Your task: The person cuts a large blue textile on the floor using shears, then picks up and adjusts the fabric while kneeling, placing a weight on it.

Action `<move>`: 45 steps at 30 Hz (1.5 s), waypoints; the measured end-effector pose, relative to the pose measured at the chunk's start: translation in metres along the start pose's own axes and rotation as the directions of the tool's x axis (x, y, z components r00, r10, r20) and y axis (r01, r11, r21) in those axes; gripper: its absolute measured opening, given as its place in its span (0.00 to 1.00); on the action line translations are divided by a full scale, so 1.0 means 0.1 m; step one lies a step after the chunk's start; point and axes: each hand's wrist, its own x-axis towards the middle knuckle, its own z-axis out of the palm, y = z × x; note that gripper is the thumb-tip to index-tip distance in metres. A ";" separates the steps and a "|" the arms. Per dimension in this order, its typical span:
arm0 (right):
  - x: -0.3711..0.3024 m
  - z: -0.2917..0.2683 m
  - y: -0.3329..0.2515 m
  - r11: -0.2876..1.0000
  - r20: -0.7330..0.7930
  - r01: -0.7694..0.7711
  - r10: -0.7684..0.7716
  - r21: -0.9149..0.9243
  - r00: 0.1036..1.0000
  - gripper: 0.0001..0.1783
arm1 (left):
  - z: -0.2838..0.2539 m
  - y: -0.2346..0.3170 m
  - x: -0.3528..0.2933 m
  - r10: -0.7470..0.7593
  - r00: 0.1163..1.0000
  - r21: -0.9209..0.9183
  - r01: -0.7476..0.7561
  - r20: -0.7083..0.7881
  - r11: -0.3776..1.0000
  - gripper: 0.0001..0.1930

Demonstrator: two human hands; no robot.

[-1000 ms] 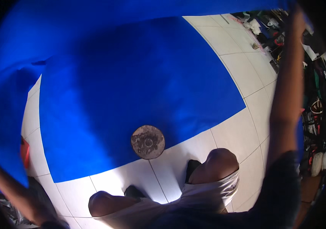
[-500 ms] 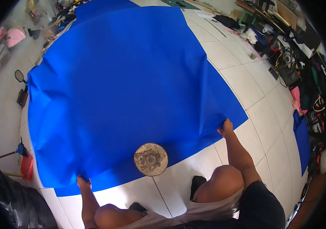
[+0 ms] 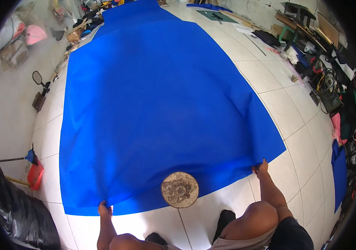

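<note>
Both arms reach forward and down: the left hand (image 3: 104, 208) and the right hand (image 3: 261, 168), well apart, each pinch the near edge of the large blue fabric sheet (image 3: 157, 104) on the white tiled floor (image 3: 294, 125).

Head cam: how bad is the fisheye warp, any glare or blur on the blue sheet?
Head view: strong fisheye, with floor tile lines bowing toward the black rim. The big blue fabric sheet is sharp and evenly lit, with a soft sheen near its middle and no harsh glare. The left hand, the right hand and the round rusty metal disc show no motion blur.
</note>
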 end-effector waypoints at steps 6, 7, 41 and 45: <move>-0.32 -0.03 -0.26 0.975 0.021 0.218 -0.217 -0.035 0.976 0.37 | 0.08 -0.04 -0.06 0.088 0.996 -0.017 -0.087 0.016 0.996 0.10; -0.28 -0.04 -0.37 0.991 0.094 0.123 -0.128 0.058 0.987 0.40 | 0.05 0.00 -0.06 0.117 0.993 0.072 -0.116 -0.007 0.991 0.10; -0.36 1.88 -1.81 0.665 0.509 0.624 -0.401 -0.410 0.762 0.38 | 0.52 3.12 0.70 0.723 0.691 0.338 -0.681 0.001 0.650 0.15; -0.29 2.00 -3.68 0.268 0.419 0.878 -0.798 -0.397 0.433 0.41 | 0.99 4.33 0.81 0.725 -0.043 0.708 -0.185 0.687 -0.682 0.14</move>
